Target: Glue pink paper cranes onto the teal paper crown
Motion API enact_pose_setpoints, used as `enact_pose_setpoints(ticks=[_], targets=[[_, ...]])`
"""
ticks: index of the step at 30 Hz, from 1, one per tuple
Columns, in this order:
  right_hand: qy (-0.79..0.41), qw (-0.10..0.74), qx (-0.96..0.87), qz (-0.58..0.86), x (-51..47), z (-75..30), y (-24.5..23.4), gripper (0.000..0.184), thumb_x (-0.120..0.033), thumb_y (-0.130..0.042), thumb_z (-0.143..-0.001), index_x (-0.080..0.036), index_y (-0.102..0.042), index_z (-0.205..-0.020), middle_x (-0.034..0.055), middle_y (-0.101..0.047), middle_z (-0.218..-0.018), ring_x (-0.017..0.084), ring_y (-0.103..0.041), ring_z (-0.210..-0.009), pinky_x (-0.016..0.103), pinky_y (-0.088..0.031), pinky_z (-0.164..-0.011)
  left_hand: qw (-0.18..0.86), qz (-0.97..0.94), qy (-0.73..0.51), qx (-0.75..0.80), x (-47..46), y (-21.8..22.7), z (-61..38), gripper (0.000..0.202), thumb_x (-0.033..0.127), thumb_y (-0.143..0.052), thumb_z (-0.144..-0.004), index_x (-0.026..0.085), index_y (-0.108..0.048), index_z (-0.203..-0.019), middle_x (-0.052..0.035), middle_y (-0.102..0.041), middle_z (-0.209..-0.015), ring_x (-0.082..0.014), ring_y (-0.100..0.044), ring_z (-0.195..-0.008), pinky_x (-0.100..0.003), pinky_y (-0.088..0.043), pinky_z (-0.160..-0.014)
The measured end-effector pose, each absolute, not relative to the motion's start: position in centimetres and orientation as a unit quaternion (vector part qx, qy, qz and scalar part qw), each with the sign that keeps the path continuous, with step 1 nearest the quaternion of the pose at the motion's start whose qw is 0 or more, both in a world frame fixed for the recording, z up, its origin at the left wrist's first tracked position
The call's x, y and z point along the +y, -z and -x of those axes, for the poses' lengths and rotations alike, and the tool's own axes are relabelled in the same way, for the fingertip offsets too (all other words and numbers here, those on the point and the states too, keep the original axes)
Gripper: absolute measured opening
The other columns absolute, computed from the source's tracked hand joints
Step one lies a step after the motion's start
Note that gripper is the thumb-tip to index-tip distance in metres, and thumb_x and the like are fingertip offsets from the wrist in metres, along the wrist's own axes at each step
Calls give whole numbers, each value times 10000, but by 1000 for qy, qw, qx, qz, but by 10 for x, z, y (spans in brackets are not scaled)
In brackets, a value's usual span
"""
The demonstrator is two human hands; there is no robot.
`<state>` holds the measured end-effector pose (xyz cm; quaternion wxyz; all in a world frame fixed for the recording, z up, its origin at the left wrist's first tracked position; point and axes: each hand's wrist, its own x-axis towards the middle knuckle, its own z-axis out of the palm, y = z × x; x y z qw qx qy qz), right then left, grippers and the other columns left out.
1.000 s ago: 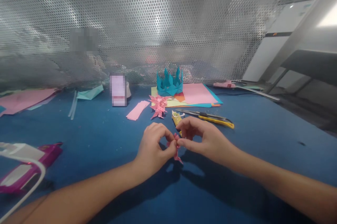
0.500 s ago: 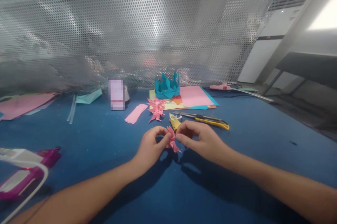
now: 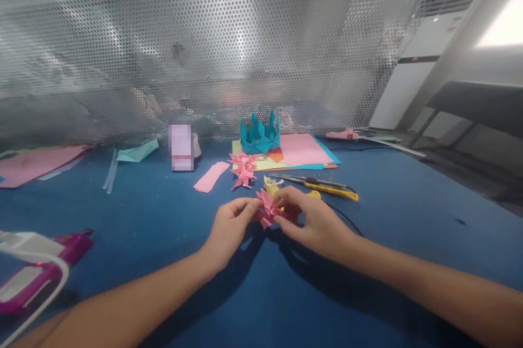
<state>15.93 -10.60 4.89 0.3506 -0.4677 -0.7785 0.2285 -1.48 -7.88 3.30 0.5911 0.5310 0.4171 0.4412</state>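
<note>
A small pink folded paper piece [image 3: 267,208] with pointed tips is held between both hands, just above the blue table [image 3: 163,239]. My left hand [image 3: 231,225] pinches its left side with thumb and forefinger. My right hand [image 3: 312,220] grips its right side with fingers closed. Behind them lie more pink folded pieces [image 3: 243,168] and a yellow utility knife [image 3: 322,183].
A teal paper crown [image 3: 260,134] stands on stacked coloured paper sheets [image 3: 304,151] at the back. A pink paper strip [image 3: 211,176] and a blurred small box [image 3: 182,146] lie left of them. A magenta and white tool [image 3: 36,266] sits at the near left. A perforated metal screen [image 3: 204,54] closes the back.
The pink piece has been turned and opened out flatter between my fingers. Both hands have shifted slightly away from me and closer together.
</note>
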Motion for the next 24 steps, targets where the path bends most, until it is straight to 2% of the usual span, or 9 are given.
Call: enact_pose_setpoints(ticks=[4, 6, 9, 12, 16, 20, 24], targets=[[-268, 374, -768, 446, -109, -156, -48, 139, -130, -509, -803, -210, -510, -916, 4, -617, -826, 124, -582, -706, 260, -475, -648, 576, -538, -488, 375, -85, -34, 18, 195, 286, -723, -681, 168, -603, -779, 18, -620, -750, -96, -566, -711, -218, -451, -715], [-290, 385, -759, 437, -109, -153, -46, 128, -147, -517, -816, -213, -504, -924, 11, -620, -862, 130, -596, -755, 264, -483, -674, 600, -521, -492, 355, -86, -33, 20, 200, 272, -712, -702, 171, -560, -784, 34, -587, -741, -78, -550, -701, -201, -442, -694], [-304, 390, -753, 434, -108, -152, -44, 98, -188, -534, -832, -214, -504, -921, 9, -620, -857, 134, -604, -780, 264, -485, -681, 672, -484, -457, 325, -87, -30, 22, 203, 281, -673, -749, 174, -534, -851, 25, -580, -780, -81, -556, -708, -213, -443, -681], [-278, 380, -765, 439, -105, -155, -43, 66, -234, -537, -847, -208, -528, -908, 13, -620, -839, 136, -592, -758, 262, -477, -663, 699, -484, -435, 296, -85, -27, 21, 261, 227, -697, -730, 174, -539, -931, -11, -607, -905, -111, -577, -822, -245, -449, -763], [-134, 349, -826, 423, -98, -165, -49, 85, -278, -564, -843, -200, -594, -856, 21, -632, -804, 151, -546, -738, 295, -443, -696, 693, -498, -425, 301, -83, -25, 19, 296, 202, -717, -703, 164, -557, -948, -34, -612, -969, -128, -574, -871, -266, -445, -815], [63, 348, -866, 354, -94, -171, -58, 112, -196, -534, -864, -210, -645, -867, 38, -621, -831, 158, -486, -772, 289, -395, -729, 686, -507, -407, 326, -82, -23, 19, 352, 226, -721, -701, 166, -526, -988, -20, -626, -877, -116, -587, -786, -266, -452, -764], [163, 286, -886, 326, -96, -172, -59, 182, -215, -495, -892, -231, -664, -826, 35, -610, -807, 160, -459, -730, 291, -363, -699, 696, -499, -391, 337, -85, -23, 20, 394, 247, -739, -683, 167, -506, -991, 4, -620, -800, -97, -585, -734, -242, -447, -715]])
